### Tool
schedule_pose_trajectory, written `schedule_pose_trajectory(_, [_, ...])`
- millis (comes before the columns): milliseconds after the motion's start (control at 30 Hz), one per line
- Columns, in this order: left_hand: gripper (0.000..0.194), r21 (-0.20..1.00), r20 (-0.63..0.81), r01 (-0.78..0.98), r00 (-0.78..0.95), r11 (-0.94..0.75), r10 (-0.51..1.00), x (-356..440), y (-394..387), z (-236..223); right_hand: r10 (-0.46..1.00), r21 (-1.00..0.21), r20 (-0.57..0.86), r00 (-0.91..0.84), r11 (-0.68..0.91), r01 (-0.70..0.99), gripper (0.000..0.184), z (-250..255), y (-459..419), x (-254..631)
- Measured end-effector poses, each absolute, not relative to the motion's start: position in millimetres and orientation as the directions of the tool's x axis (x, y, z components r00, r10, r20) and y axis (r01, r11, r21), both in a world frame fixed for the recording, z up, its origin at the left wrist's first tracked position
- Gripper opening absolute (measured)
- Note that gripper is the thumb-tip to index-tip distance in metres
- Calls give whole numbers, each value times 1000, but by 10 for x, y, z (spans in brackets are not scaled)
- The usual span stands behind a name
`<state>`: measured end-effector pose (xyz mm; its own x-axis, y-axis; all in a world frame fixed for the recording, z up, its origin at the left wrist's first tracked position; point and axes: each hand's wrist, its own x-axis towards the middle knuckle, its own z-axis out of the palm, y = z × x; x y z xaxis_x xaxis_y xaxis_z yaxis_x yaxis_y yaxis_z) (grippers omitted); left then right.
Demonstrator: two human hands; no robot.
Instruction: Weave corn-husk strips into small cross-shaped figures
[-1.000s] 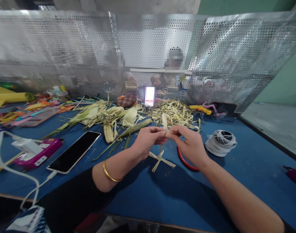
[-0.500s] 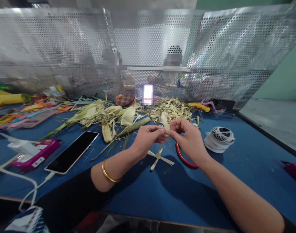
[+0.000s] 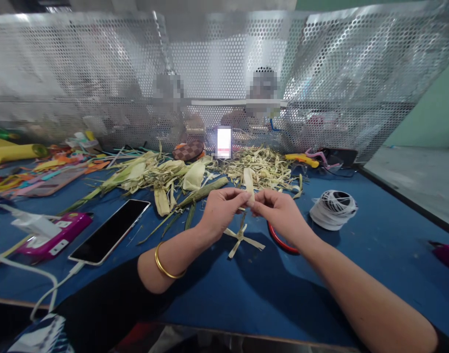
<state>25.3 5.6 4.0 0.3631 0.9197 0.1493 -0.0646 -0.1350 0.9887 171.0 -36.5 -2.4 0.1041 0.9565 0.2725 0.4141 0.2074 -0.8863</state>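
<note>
Pinched in both hands: strip

Left hand [image 3: 224, 208] and right hand [image 3: 279, 213] both closed, fingertips meeting on pale strip [image 3: 248, 184]; strip sticks up from grip. Star [image 3: 240, 236] of husk just below grip. Red handle [image 3: 283, 241] partly under right hand. Thread [image 3: 333, 211] right of grip. Husk pile [image 3: 261, 169] beyond it. Phone [image 3: 110, 231] well left.

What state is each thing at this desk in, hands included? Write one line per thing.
Left hand: closed on pale strip
Right hand: closed on pale strip
Pale strip: held, upper end free
Dark phone: lying flat, screen dark, cable attached
White charger: plugged into power strip
Bright screen: lit
White thread: wound, some strands loose
Red handle: partly hidden; open or shut, cannot tell
</note>
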Motion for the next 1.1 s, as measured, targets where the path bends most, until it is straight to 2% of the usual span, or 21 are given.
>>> schedule_pose_trajectory(200, [15, 988, 142, -114, 360, -107, 922, 263, 34, 74, 952, -895, 280, 126, 212, 392, 28, 14, -397, 1683])
schedule_pose_trajectory(300, [15, 993, 77, -113, 371, -37, 926, 252, 34, 101, 944, -849, 323, 70, 257, 462, 28, 35, -414, 1692])
schedule_pose_trajectory(367, [15, 993, 24, -113, 365, 19, 931, 240, 46, 115, 906, -738, 421, 40, 316, 596, 20, 49, -431, 1711])
schedule_pose_trajectory(467, [15, 986, -35, -139, 362, 91, 932, 225, 63, 125, 769, -452, 635, -70, 444, 774, 4, 65, -460, 1743])
schedule_pose_trajectory(567, [13, 980, -57, -154, 392, 126, 918, 223, 62, 125, 605, -221, 767, -213, 561, 798, 7, 56, -470, 1760])
schedule_pose_trajectory(633, [13, 977, -68, -156, 415, 144, 907, 228, 55, 124, 541, -144, 801, -257, 590, 795, 12, 41, -465, 1765])
schedule_pose_trajectory(733, [13, 969, -93, -167, 430, 180, 898, 234, 46, 127, 520, -116, 810, -272, 596, 795, 17, 29, -451, 1778])
schedule_pose_trajectory(867, [11, 942, -176, -175, 469, 287, 865, 231, 46, 140, 562, -130, 774, -292, 592, 795, 17, 53, -440, 1803])
schedule_pose_trajectory(1100, [9, 901, -281, -156, 503, 405, 817, 211, 56, 147, 621, -285, 746, -241, 624, 727, 12, 83, -428, 1797])
